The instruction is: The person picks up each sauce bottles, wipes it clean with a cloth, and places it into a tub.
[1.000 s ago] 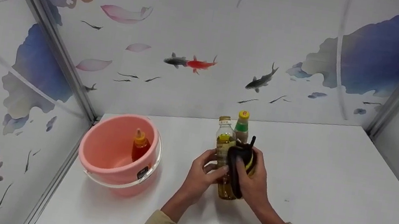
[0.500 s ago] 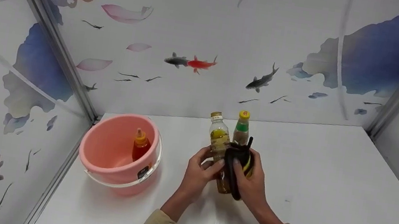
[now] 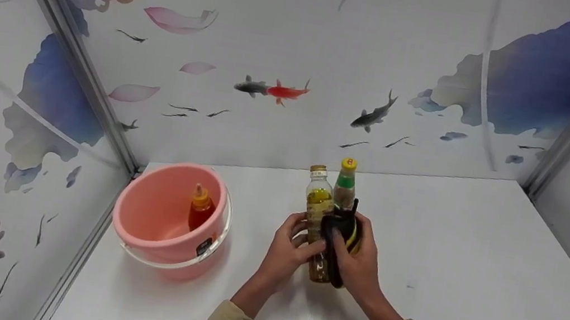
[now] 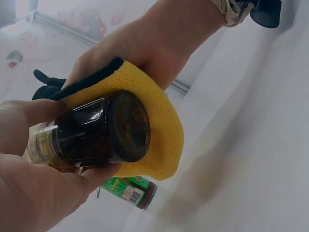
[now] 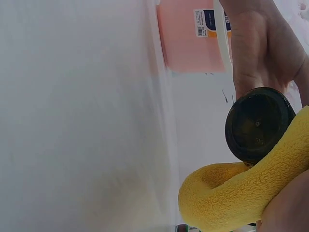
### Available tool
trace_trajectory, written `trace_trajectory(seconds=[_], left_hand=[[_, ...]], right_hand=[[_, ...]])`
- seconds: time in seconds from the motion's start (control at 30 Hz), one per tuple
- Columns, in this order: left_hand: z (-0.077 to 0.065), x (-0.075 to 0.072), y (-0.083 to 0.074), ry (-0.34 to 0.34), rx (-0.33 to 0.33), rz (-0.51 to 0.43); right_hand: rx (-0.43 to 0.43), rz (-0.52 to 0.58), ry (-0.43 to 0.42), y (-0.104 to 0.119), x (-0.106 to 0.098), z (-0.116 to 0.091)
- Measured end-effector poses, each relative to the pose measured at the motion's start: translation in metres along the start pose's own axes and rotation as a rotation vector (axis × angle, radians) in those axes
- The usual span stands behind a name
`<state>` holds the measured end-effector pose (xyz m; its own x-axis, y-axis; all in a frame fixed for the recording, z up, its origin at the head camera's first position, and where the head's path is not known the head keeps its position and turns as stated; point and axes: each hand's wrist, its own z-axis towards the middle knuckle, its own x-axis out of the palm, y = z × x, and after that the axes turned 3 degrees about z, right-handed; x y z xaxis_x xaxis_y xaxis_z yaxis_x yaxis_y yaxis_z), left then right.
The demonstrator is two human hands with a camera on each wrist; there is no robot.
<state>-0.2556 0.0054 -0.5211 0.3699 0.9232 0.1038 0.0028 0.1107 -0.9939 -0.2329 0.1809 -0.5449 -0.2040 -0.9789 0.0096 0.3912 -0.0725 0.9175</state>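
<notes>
A clear glass bottle of yellow-green oil [image 3: 319, 202] with a gold cap is gripped by my left hand [image 3: 281, 252], slightly tilted and raised off the table. In the left wrist view its dark round base [image 4: 128, 126] faces the camera. My right hand [image 3: 364, 265] holds a cleaning cloth [image 3: 338, 225], black on one side and fluffy yellow on the other, against the bottle's right side. The yellow face [image 5: 231, 198] wraps partly around the glass near the base. Behind the hands stands a second bottle [image 3: 345, 185] with a yellow cap and green label, its lower part hidden.
To the left stands a pink bucket [image 3: 150, 245] with a white handle [image 3: 226, 224]. Inside it is a squeeze bottle [image 3: 201, 214] of red sauce with a yellow top. White panels printed with fish and petals [image 3: 302, 44] enclose the white table [image 3: 470, 278] at the back and sides.
The oil bottle's top swung left and up by half a second ago, then came back right and slightly down. Both hands keep hold of the bottle and cloth; the bucket stays put.
</notes>
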Motion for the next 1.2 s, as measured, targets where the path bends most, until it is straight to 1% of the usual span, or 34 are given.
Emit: trace_trajectory(seconds=[0.17,0.27,0.57,0.8,1.03,1.2], left_hand=[[-0.0006,0.0009,0.0014,-0.012,0.007,0.042],[-0.0001,0.0003,0.0022,-0.005,0.007,0.051],[0.0006,-0.0018,0.0055,0.061,0.015,0.053],[-0.0003,-0.0027,0.0040,0.100,0.014,0.052],[-0.0012,-0.0065,0.0008,0.133,-0.021,0.052],[-0.0008,-0.0053,0.0005,0.153,-0.035,0.075]], right_hand=[[0.003,-0.003,-0.004,0.0012,-0.0004,0.0003],[-0.002,-0.002,-0.010,0.0027,-0.0012,0.0008],[-0.025,-0.006,-0.023,0.0047,-0.0042,0.0037],[-0.019,-0.014,-0.029,0.0040,-0.0064,0.0054],[-0.032,0.010,-0.017,0.0044,-0.0083,0.0080],[-0.028,0.008,-0.017,0.0042,-0.0095,0.0077]])
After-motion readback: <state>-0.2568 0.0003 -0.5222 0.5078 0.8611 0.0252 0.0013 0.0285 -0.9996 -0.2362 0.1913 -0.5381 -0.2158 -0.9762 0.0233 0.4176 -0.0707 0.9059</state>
